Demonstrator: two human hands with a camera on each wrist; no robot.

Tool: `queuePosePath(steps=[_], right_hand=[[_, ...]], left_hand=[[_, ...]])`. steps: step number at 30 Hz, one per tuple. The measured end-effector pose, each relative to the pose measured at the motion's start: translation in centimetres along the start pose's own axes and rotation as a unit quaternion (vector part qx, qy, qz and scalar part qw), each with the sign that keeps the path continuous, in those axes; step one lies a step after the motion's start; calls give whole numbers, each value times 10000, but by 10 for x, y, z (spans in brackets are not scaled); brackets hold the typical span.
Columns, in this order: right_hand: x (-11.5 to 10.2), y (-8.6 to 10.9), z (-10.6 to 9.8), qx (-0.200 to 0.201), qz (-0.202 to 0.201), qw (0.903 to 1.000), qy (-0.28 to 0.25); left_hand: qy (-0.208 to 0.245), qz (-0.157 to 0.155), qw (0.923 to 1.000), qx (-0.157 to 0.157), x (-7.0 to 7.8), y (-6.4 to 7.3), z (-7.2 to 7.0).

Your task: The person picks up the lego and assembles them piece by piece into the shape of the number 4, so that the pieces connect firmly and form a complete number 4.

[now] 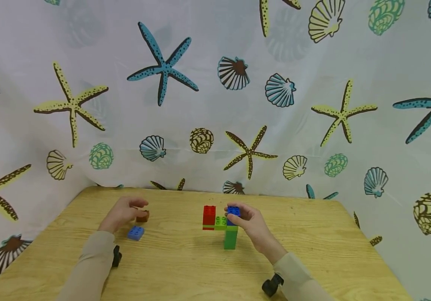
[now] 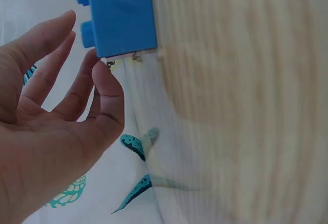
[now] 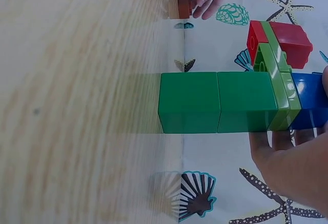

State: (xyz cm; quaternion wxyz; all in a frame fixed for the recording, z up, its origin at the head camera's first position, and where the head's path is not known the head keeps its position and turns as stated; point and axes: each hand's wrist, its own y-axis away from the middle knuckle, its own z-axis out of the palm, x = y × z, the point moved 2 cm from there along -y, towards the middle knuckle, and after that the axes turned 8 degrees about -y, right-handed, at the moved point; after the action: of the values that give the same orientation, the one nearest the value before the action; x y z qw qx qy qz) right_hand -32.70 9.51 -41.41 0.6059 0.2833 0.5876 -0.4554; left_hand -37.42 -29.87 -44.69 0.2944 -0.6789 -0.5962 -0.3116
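My left hand (image 1: 123, 214) reaches over a brown brick (image 1: 142, 217) on the left, its fingers loosely bent around the near side; contact is unclear. A light blue brick (image 1: 135, 233) lies just in front of it and hides the brown one in the left wrist view. With thumb and fingers, my right hand (image 1: 255, 229) grips the dark blue brick (image 1: 233, 211) on top of a built piece. Under that brick are light green bricks (image 1: 221, 223) and a stack of two green bricks (image 3: 189, 102) standing on the table. A red brick (image 1: 209, 214) sits at the overhanging left end.
The wooden table (image 1: 178, 271) carries the bricks and the built piece. A white cloth (image 1: 208, 108) printed with starfish and shells hangs behind and at the sides. Dark straps (image 1: 272, 285) are on both wrists over light sleeves.
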Motion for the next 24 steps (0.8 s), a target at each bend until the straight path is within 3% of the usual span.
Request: queuePosePath(steps=[10, 16, 21, 24], right_hand=[[1, -1, -1, 8, 40, 10000, -57], [-1, -1, 1, -29, 35, 10000, 3], [-3, -1, 2, 1, 55, 10000, 26], [-3, 0, 2, 13, 68, 10000, 3]], left_hand=[[311, -409, 9982, -318, -9, -7, 3], [366, -348, 9973, -538, -14, -10, 2], [-139, -202, 9984, -519, -15, -13, 1], [-202, -104, 9983, -535, -16, -13, 3]])
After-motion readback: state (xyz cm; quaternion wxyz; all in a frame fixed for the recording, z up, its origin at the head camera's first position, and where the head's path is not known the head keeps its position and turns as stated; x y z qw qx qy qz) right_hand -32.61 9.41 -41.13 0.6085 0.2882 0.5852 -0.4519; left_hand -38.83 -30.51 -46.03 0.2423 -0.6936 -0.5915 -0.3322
